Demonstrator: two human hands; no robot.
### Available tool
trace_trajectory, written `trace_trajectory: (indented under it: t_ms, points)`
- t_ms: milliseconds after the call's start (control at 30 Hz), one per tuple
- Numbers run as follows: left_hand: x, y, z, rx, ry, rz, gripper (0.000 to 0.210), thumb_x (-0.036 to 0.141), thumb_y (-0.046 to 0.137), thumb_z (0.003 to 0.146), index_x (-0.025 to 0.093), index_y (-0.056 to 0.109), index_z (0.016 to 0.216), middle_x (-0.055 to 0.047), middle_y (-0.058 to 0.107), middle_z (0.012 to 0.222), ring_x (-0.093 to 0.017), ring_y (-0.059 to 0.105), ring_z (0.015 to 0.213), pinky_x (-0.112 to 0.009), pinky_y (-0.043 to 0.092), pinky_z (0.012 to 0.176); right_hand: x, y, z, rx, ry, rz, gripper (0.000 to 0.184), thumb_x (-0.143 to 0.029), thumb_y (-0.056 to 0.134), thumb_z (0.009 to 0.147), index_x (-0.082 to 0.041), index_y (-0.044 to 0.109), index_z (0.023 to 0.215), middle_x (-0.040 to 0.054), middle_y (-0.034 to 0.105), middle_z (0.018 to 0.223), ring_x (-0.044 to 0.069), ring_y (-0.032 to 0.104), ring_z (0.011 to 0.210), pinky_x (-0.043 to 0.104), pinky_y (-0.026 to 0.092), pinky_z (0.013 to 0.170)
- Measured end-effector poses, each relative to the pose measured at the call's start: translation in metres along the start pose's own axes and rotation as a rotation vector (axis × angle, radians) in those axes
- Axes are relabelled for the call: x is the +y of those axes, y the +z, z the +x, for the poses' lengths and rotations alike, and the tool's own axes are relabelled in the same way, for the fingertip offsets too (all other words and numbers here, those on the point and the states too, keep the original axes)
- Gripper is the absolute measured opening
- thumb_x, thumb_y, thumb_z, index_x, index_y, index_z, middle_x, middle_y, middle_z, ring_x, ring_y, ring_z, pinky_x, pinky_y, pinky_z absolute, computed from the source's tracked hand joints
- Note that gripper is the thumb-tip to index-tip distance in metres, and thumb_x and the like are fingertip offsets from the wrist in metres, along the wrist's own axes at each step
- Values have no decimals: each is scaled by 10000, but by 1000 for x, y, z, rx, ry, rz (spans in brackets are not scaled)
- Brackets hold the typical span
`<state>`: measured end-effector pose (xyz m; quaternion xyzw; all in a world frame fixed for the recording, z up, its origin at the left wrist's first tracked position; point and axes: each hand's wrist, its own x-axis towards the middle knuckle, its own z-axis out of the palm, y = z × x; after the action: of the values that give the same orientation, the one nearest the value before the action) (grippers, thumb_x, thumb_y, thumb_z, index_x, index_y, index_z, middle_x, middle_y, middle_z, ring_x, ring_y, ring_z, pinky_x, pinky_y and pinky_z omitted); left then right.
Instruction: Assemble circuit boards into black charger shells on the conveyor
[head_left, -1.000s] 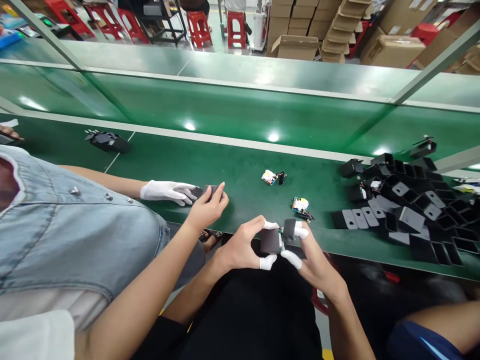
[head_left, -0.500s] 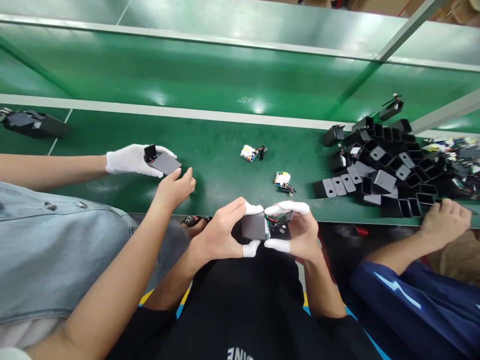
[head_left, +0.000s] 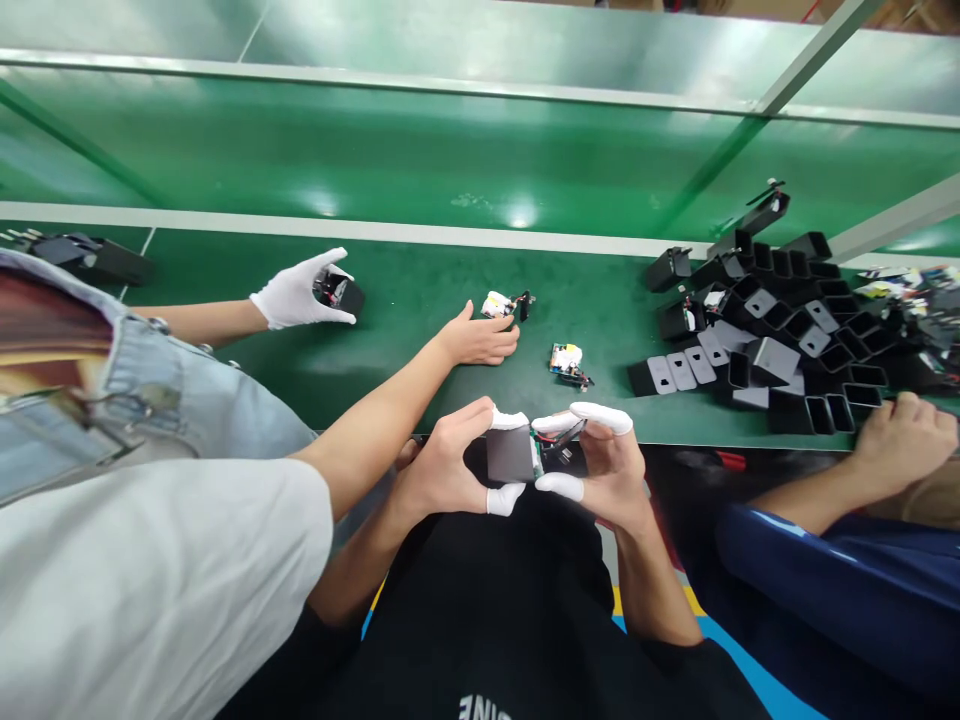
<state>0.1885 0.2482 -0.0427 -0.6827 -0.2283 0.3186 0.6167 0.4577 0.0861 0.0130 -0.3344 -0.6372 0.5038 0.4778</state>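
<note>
Near the table's front edge, my left hand (head_left: 455, 462) is closed around a dark grey plastic housing (head_left: 510, 455), with white-covered thumb and finger on opposite sides. At the housing's right end sits a green circuit board (head_left: 537, 456), its edge showing and the rest of it inside or hidden. My right hand (head_left: 604, 465), also with white finger covers, grips the board. Red and black wires and a black end piece (head_left: 570, 435) lie between its fingers. Beyond my hands, a loose circuit board (head_left: 566, 360) with wires rests on the green table.
At left, a co-worker's white-gloved hand (head_left: 307, 292) holds a black housing (head_left: 347, 298); their bare hand (head_left: 480, 337) is at another circuit board (head_left: 495, 304). Black housings (head_left: 772, 362) are heaped at right, near another person's hand (head_left: 906, 437). A metal rail (head_left: 375, 82) runs above.
The left co-worker's bare hand has moved right from the held housing to a circuit board on the table. The gap between my housing and the end piece looks slightly narrower.
</note>
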Motion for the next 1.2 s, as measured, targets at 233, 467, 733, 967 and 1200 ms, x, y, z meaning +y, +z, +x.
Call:
trace_trajectory:
  t_ms: [233,467,733,967,1200]
  points:
    - [23,15,16,-258,121,1889,104,202,664,849,171,673,948,-105,703,1061,-262,726,1233,-409,643,894,-1,-9,-9,-43,38,-62,871,-432,946,911,-341,433,1609,121,801,1324,296,812,1200,548,685,1068]
    - [8,3,-2,-233,919,3357,548,543,331,1140,143,699,1065,-221,742,1448,-355,493,1619,-739,330,1330,-6,-13,-12,-65,13,-55,930,-275,912,944,-364,360,1688,115,750,1419,259,774,1266,514,654,1129]
    - [-4,21,-3,-611,1254,3366,503,656,521,1074,261,799,1215,-231,816,1280,-380,667,1478,-719,458,1328,-8,-24,-12,-64,39,-10,1019,-273,931,924,-387,313,1726,102,763,1368,276,773,1231,544,650,1123]
    - [14,32,15,-772,1211,3209,568,739,532,1043,267,848,1025,-232,828,1099,-448,786,1254,-782,561,1189,-1,-21,-9,4,12,65,976,-390,971,879,-365,422,1685,94,763,1302,261,770,1132,485,673,1037]
    - [17,36,19,-596,872,3098,908,1034,348,904,262,805,1042,-143,761,910,-387,822,1050,-717,682,1043,13,2,-2,94,9,173,1100,-599,1050,692,-319,541,1627,80,733,1199,274,735,1076,457,656,974]
